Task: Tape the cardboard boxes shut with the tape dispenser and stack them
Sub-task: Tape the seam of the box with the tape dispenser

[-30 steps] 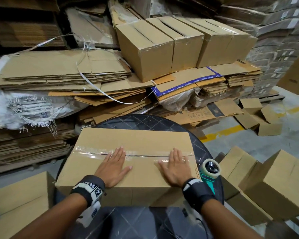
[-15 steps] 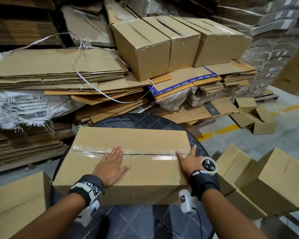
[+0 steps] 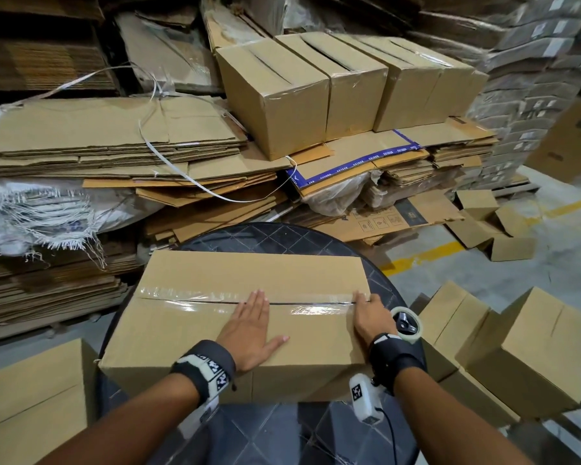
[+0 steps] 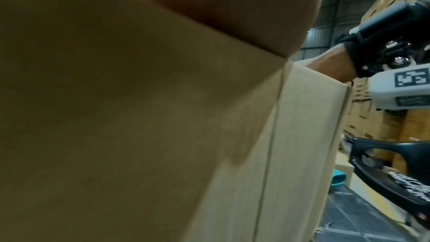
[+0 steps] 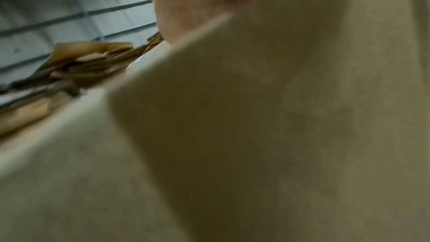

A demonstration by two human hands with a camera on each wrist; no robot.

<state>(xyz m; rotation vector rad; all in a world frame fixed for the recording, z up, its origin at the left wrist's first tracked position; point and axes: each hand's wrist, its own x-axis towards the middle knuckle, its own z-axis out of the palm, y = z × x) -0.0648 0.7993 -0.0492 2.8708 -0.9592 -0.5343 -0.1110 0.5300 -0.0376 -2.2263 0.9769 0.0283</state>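
A closed cardboard box (image 3: 249, 273) lies on a round dark table (image 3: 272, 236), with clear tape (image 3: 188, 297) running along its top seam. My left hand (image 3: 252, 327) rests flat on the box top, fingertips at the seam near the middle. At the right end of the seam my right hand (image 3: 369, 313) presses flat on the tape. The tape dispenser (image 3: 408, 325) stands on the table just right of the box, beside my right wrist. The left wrist view shows the box side (image 4: 163, 135) close up and the dispenser's teal handle (image 4: 409, 179). The right wrist view is blurred cardboard (image 5: 256, 135).
Several taped boxes (image 3: 332, 88) stand in a row on flattened cardboard stacks (image 3: 114, 139) behind the table. More boxes (image 3: 534, 347) sit on the floor at right and another one (image 3: 31, 397) at lower left. A yellow line (image 3: 426, 255) crosses the grey floor.
My right hand slid from the middle of the box top to the right end of the seam. My left hand shifted right along the seam toward the middle.
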